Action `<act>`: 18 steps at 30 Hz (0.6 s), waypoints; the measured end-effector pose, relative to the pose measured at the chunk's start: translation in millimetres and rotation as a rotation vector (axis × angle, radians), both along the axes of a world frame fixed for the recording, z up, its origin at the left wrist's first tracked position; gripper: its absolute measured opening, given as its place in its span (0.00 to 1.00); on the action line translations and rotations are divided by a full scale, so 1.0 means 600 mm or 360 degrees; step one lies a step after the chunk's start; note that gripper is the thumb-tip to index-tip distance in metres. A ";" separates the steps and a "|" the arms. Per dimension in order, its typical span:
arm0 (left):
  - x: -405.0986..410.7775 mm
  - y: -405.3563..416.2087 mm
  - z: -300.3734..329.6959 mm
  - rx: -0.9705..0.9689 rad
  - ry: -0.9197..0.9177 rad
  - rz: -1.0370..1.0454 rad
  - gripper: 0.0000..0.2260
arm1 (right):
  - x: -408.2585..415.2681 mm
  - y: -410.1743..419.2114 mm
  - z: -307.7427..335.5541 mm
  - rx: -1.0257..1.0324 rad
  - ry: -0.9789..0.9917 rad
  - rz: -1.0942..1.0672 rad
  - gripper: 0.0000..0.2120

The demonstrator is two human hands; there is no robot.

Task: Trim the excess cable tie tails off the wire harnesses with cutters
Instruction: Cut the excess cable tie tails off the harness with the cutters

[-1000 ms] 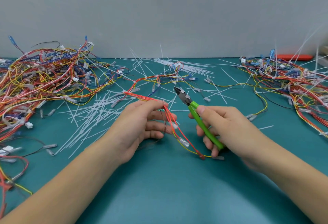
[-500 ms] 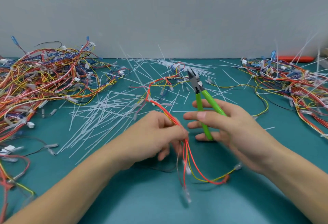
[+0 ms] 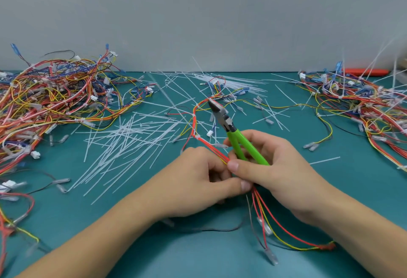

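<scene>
You are working bare-armed: your left hand (image 3: 199, 175) and right hand (image 3: 284, 167) are wearing no gloves, rings or watch, and no sleeves are showing.

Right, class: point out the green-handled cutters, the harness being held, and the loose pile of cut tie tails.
green-handled cutters (image 3: 246, 145), head view, on the right-hand green handle.
held harness (image 3: 194, 123), head view, on its red wire bundle.
cut tie tails (image 3: 123, 141), head view, middle of the white pile.

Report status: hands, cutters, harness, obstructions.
Left hand pinching harness. Right hand gripping cutters, tip at harness. Loose trimmed tails litter mat.
</scene>
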State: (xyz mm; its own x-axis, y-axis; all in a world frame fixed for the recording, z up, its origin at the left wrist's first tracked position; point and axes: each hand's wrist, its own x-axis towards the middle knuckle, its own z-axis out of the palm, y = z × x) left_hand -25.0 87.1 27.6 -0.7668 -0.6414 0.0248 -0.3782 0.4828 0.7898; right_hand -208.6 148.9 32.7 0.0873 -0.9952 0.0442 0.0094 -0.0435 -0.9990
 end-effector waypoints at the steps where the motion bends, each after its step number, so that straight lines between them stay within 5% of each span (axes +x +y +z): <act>1: 0.002 -0.005 0.003 0.0121 0.0084 0.0013 0.12 | -0.001 0.000 0.002 -0.0017 -0.0027 -0.0002 0.13; 3: 0.006 -0.015 0.009 0.0380 0.0238 0.0147 0.05 | -0.004 -0.001 0.006 -0.0067 -0.0009 -0.0019 0.13; 10: 0.016 -0.046 0.023 0.1547 0.1029 0.0533 0.20 | -0.019 -0.004 0.013 0.0039 -0.0067 -0.0074 0.13; 18: 0.006 -0.033 0.017 0.1562 0.1398 0.0535 0.10 | -0.018 -0.009 0.011 0.0322 -0.0187 -0.0040 0.15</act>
